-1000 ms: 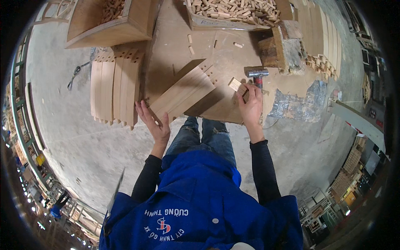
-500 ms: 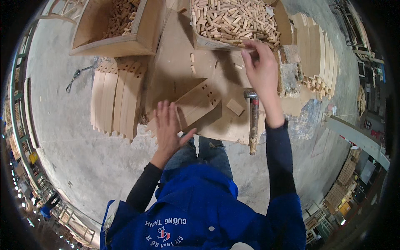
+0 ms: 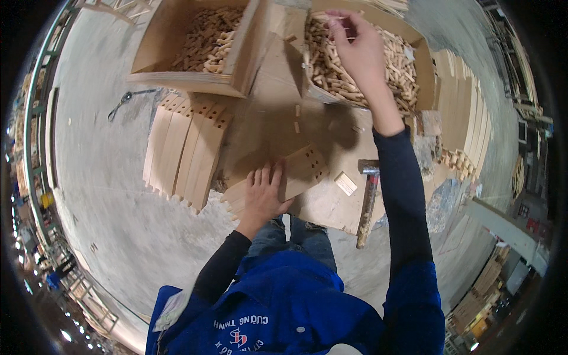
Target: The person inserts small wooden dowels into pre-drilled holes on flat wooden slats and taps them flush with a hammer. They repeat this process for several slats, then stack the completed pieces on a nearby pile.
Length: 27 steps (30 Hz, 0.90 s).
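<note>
My left hand (image 3: 264,196) lies with its fingers stretched over a pale wooden piece (image 3: 300,176), which rests at a slant on the work surface. Dark round holes show in that piece's far right end. Above a carton of wooden dowels (image 3: 337,74), my right hand (image 3: 359,47) has its fingers curled in. Pale slivers that look like dowels show between the fingertips; how many is unclear. A hammer (image 3: 368,204) lies beside my right forearm, its head pointing away from me. Left of it is a small wooden block (image 3: 345,183).
A wooden bin (image 3: 177,78) with more dowels stands at the far left. Drilled wooden pieces (image 3: 188,148) are lined up below it, and another stack (image 3: 464,106) is at the right. Two loose dowels (image 3: 297,119) lie mid-surface. A grey beam (image 3: 509,228) juts in at the right.
My right hand has moved from the carton's near edge to over the dowels, and its fingers have closed. My left hand has settled on the wooden piece. The whole view has shifted.
</note>
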Each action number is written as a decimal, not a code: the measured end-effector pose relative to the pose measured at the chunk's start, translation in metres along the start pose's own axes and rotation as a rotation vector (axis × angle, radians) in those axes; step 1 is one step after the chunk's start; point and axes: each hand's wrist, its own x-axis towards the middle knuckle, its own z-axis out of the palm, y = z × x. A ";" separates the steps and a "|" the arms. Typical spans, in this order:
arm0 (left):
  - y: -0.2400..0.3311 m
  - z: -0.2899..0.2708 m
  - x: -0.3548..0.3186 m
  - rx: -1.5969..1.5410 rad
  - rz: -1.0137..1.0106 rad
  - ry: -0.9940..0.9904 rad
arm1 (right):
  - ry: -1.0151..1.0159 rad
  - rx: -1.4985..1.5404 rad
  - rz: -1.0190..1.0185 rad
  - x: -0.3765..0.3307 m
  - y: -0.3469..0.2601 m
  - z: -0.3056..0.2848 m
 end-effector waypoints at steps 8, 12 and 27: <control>-0.002 -0.011 -0.003 -0.017 0.025 -0.049 | -0.419 -0.131 -0.584 0.075 -0.092 0.120; -0.005 -0.009 -0.002 -0.035 0.043 -0.002 | -1.162 -0.654 -0.414 0.078 -0.106 0.204; -0.007 -0.006 -0.005 -0.104 0.047 0.049 | -1.068 -0.577 -0.572 0.050 -0.088 0.227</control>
